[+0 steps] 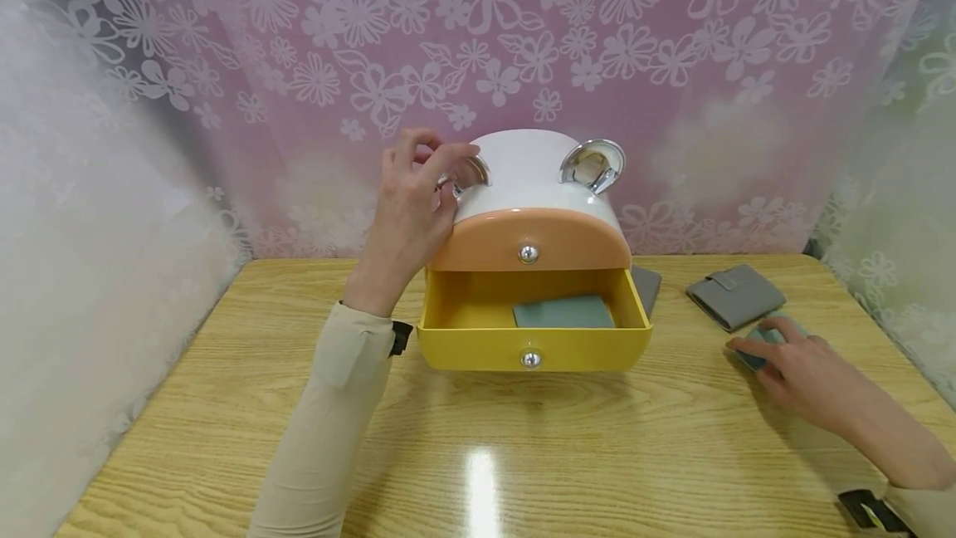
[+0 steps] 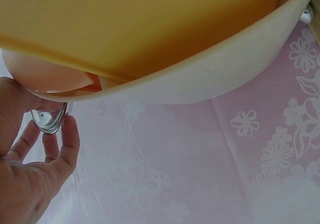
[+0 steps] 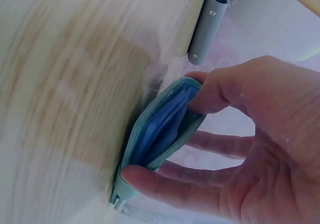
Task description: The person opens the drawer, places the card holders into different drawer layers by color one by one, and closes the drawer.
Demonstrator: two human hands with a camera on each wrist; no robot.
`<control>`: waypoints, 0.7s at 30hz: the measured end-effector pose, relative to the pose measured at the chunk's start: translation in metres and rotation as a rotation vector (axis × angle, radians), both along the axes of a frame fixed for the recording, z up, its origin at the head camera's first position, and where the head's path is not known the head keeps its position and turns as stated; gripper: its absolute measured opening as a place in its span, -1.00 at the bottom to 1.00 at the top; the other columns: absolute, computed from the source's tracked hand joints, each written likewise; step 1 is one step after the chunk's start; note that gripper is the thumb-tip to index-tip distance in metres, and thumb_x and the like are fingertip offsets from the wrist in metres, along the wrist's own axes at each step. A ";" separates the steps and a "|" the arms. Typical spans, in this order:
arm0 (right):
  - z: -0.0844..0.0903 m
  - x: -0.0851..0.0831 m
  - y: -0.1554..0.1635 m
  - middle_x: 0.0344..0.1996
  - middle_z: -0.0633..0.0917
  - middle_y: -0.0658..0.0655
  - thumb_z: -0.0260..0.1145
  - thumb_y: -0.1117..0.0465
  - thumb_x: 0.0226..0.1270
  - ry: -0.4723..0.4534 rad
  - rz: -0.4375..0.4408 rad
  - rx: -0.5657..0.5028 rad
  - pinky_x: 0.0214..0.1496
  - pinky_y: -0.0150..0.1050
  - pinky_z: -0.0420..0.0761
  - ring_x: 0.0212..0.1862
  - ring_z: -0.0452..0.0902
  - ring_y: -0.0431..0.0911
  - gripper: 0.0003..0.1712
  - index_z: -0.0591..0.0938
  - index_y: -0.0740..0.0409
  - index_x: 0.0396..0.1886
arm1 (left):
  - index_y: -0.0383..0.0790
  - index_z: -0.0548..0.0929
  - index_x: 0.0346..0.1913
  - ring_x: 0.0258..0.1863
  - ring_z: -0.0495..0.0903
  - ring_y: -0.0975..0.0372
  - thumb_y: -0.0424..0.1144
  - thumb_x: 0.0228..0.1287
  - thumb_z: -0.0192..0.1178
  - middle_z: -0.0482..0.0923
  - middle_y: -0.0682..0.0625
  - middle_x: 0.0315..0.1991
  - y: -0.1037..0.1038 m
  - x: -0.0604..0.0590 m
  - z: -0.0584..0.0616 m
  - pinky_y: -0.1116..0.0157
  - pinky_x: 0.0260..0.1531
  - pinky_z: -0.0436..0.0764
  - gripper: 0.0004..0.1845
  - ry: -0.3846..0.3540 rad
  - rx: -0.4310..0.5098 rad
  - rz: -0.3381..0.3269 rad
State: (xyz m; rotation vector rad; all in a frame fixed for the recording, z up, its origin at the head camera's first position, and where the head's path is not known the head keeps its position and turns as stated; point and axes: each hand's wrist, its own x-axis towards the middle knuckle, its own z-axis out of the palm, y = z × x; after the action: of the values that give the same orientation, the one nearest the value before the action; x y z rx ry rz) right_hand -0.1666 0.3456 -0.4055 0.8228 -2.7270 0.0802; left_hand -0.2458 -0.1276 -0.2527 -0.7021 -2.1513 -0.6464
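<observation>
Item: teal wallet point(image 1: 763, 344), lying on the wooden table point(image 1: 523, 455) well to the right of the storage box point(image 1: 534, 189), just in front of a grey wallet point(image 1: 735, 295). Our right hand point(image 1: 799, 372) pinches it by its long edges, thumb against fingers point(image 3: 165, 180). We judge it light, soft-sided, slightly springy, not fragile; best taken across the folded spine. Our left hand point(image 1: 411, 206) curls round the box's left chrome ear point(image 2: 49, 119). Yellow drawer point(image 1: 534, 347) stands open below the box; another teal wallet point(image 1: 563, 312) lies inside
</observation>
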 end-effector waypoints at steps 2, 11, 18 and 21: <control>0.001 0.001 -0.001 -0.08 0.55 0.55 0.47 0.48 -0.03 -0.012 -0.014 -0.020 -0.47 -0.23 0.27 -0.67 0.17 -0.41 -0.55 0.75 0.21 -0.05 | -0.09 0.67 0.15 -0.01 0.48 -0.08 -0.53 0.29 0.13 0.39 -0.21 0.07 0.000 0.000 0.000 0.01 0.09 0.38 -0.56 0.002 0.001 0.001; 0.009 0.006 -0.006 0.04 0.47 0.63 0.55 0.33 0.02 -0.086 -0.179 -0.024 -0.42 0.28 0.52 -0.14 0.49 0.54 -0.52 0.65 0.21 0.01 | -0.08 0.67 0.16 0.01 0.48 -0.08 -0.53 0.31 0.12 0.39 -0.20 0.08 0.000 0.001 0.000 0.02 0.14 0.41 -0.56 -0.003 -0.002 0.009; 0.015 0.009 -0.008 -0.02 0.50 0.51 0.51 0.46 -0.01 -0.012 -0.218 0.025 -0.71 -0.25 0.28 -0.44 0.43 0.22 -0.35 0.58 0.18 0.16 | -0.09 0.66 0.17 0.00 0.49 -0.09 -0.53 0.31 0.13 0.39 -0.21 0.08 0.000 0.001 0.000 0.01 0.14 0.39 -0.56 -0.002 -0.013 0.012; 0.017 0.011 -0.010 -0.07 0.54 0.45 0.49 0.47 -0.03 0.042 -0.208 0.015 -0.71 -0.33 0.17 -0.47 0.39 0.10 -0.34 0.58 0.19 0.17 | -0.08 0.67 0.17 0.00 0.49 -0.08 -0.52 0.31 0.13 0.39 -0.20 0.09 0.000 0.001 0.000 0.01 0.14 0.40 -0.56 -0.011 -0.012 0.016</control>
State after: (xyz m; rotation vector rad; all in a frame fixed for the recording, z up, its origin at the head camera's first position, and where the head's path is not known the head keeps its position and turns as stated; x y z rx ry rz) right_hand -0.1560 0.3360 -0.3885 0.5342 -2.7588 -0.0018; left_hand -0.2447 -0.1272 -0.2530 -0.6887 -2.1698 -0.6310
